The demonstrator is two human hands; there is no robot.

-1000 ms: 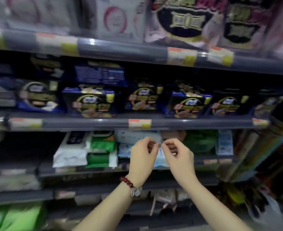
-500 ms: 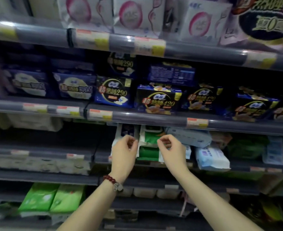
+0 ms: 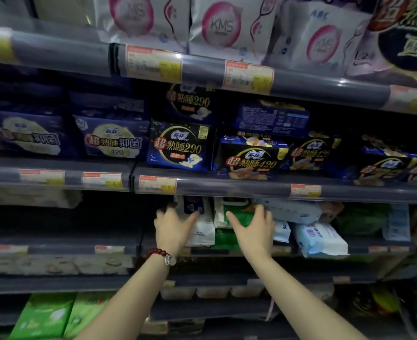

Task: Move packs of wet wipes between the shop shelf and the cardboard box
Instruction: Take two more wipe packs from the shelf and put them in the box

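While both arms reach up to the shop shelf [image 3: 263, 251], the left hand [image 3: 173, 227] lies with spread, straight fingers against the white wipes pack [image 3: 202, 229], grasping nothing. The right hand [image 3: 254, 229], likewise released with fingers splayed, presses on the green wipes pack [image 3: 236, 214] just beside it. A light blue pack [image 3: 320, 239] lies further right on the same shelf. A red bead bracelet [image 3: 158, 255] circles the left wrist. Dark blue packs [image 3: 180, 146] fill the shelf above.
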